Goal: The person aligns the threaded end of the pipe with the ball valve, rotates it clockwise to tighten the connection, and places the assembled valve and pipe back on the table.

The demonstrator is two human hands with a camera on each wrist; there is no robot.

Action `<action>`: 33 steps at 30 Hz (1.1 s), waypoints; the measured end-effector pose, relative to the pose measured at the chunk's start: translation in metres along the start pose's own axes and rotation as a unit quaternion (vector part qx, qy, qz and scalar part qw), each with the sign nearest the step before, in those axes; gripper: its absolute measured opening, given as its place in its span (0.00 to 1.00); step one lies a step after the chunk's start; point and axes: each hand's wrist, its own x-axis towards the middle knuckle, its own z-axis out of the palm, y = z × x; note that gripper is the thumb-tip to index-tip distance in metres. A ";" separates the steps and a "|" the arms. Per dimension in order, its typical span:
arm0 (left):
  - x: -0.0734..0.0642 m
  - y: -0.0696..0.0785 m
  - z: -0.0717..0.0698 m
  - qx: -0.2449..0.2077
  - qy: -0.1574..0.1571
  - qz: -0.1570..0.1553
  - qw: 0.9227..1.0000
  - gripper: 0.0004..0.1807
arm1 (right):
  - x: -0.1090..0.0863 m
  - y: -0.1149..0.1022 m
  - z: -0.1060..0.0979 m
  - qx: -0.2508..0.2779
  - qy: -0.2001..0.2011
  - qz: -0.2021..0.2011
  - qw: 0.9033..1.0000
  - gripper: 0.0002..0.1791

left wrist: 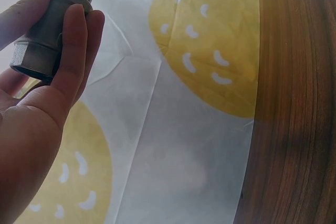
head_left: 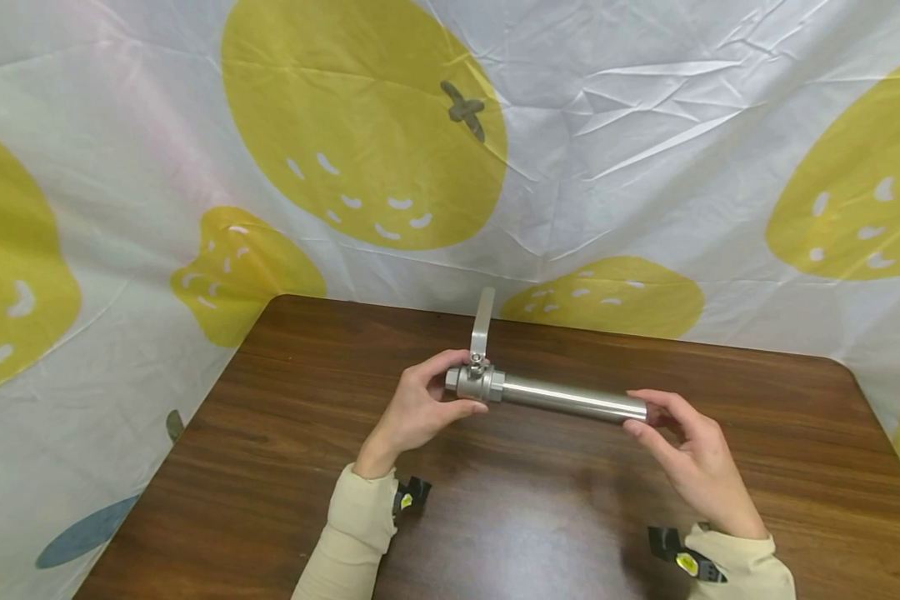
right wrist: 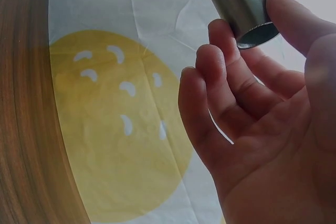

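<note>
A metal ball valve (head_left: 474,382) with a flat lever handle (head_left: 482,323) is joined end to end with a smooth steel pipe (head_left: 573,397). My left hand (head_left: 420,407) grips the valve body, thumb on the near side and fingers behind it. In the left wrist view the hexagonal end of the valve (left wrist: 39,56) shows between thumb and fingers. At the pipe's far right end, my right hand (head_left: 693,454) pinches it between thumb and fingertips. The right wrist view shows the hollow open end of the pipe (right wrist: 257,36). Pipe and valve are held up over the table, the lever pointing away.
A brown wood-grain table (head_left: 285,467) with rounded back corners lies beneath the hands. Behind and beside it hangs a white cloth (head_left: 645,167) printed with yellow fruit. Each wrist carries a black strapped-on camera mount (head_left: 412,493) over a beige sleeve (head_left: 352,517).
</note>
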 end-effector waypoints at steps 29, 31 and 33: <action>0.000 0.002 -0.001 -0.003 -0.003 -0.007 1.000 0.29 | 0.002 0.002 0.000 0.012 -0.017 -0.089 0.996 0.33; 0.000 0.002 -0.001 -0.005 -0.003 -0.010 1.000 0.28 | 0.002 0.002 0.000 0.011 -0.016 -0.089 0.996 0.33; 0.000 0.001 -0.001 -0.005 -0.002 -0.013 1.000 0.28 | 0.002 0.003 0.000 0.010 -0.015 -0.088 0.996 0.33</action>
